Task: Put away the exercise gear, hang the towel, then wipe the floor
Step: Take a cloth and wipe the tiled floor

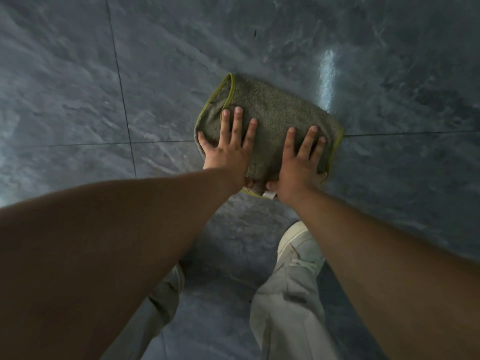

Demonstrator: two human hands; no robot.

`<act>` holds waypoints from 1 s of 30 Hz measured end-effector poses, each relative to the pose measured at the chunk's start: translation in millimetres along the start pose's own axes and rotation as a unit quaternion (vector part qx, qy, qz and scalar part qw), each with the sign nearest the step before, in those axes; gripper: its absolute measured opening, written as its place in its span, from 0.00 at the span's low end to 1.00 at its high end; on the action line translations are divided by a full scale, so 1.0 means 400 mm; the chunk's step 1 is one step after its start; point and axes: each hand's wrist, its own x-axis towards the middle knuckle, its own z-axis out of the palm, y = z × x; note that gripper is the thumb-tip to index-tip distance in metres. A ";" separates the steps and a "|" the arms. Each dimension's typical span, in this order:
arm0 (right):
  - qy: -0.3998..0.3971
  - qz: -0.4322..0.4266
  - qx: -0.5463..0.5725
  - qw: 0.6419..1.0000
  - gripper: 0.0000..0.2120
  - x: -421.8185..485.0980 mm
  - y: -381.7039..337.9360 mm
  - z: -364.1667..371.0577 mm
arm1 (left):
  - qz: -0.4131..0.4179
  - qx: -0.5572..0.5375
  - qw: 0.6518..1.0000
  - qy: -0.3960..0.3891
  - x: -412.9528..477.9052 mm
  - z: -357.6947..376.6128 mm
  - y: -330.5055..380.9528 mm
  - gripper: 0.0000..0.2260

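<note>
Flat hands (262,159) on floor cloth (272,110)

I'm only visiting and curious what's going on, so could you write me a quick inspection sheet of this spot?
Surface: glossy dark grey marbled tile floor with thin grout lines.
Job's things: folded olive-green terry cloth with yellow-green edging, lying flat on the floor.
Clutter: one small dark speck beyond the cloth.
Hands: left hand and right hand press flat on the cloth, fingers spread.
Cables: nothing seen.
Surroundings: the person's pale shoe and light grey trousers.
</note>
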 end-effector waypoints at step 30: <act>0.058 -0.135 -0.109 0.983 0.45 -0.294 -0.013 0.413 | -0.112 -0.085 0.990 -0.006 -0.421 0.415 -0.022 0.57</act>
